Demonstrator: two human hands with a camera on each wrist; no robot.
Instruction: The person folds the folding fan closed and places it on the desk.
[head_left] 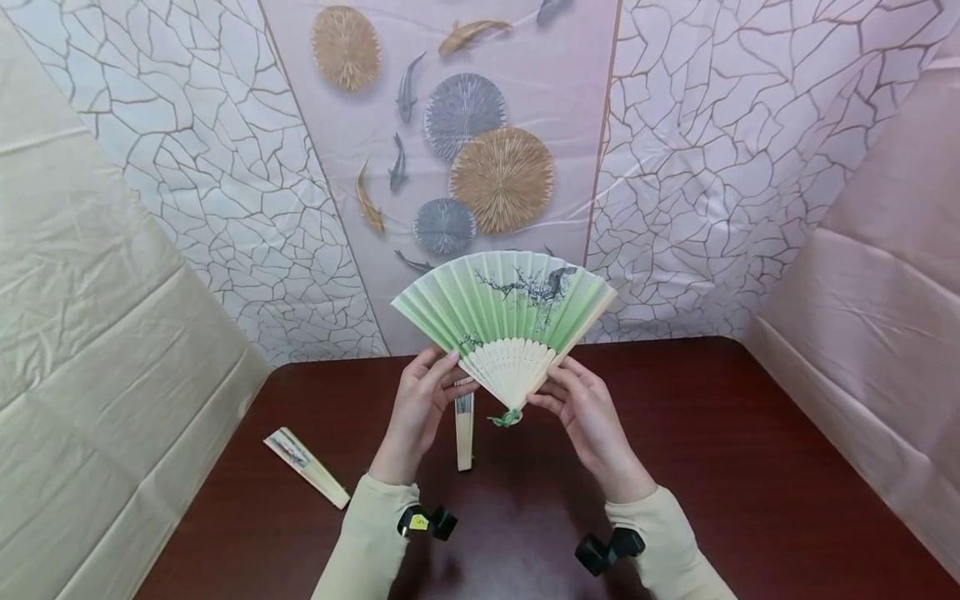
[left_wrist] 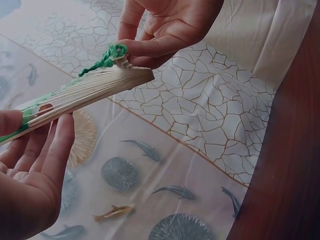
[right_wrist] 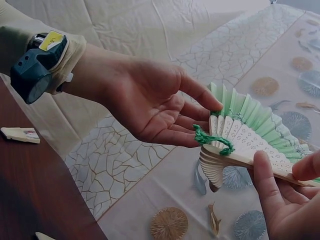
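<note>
A green folding fan (head_left: 517,304), spread wide, is held up above the table. It has a dark painted branch, pale pierced ribs (right_wrist: 250,139) and a green cord (left_wrist: 111,56) at the pivot end. My left hand (head_left: 422,404) pinches its left edge between thumb and fingers. On the other side, my right hand (head_left: 588,417) grips the right edge stick near the ribs. Behind the left fingers, a folded fan (head_left: 464,433) lies on the table, its upper part partly hidden. Another folded fan (head_left: 307,468) lies at an angle farther left.
The dark red-brown table (head_left: 750,467) reaches back to a patterned cloth backdrop (head_left: 675,167). Beige cloth walls (head_left: 97,333) stand on both sides. Each wrist carries a small black camera (head_left: 600,550).
</note>
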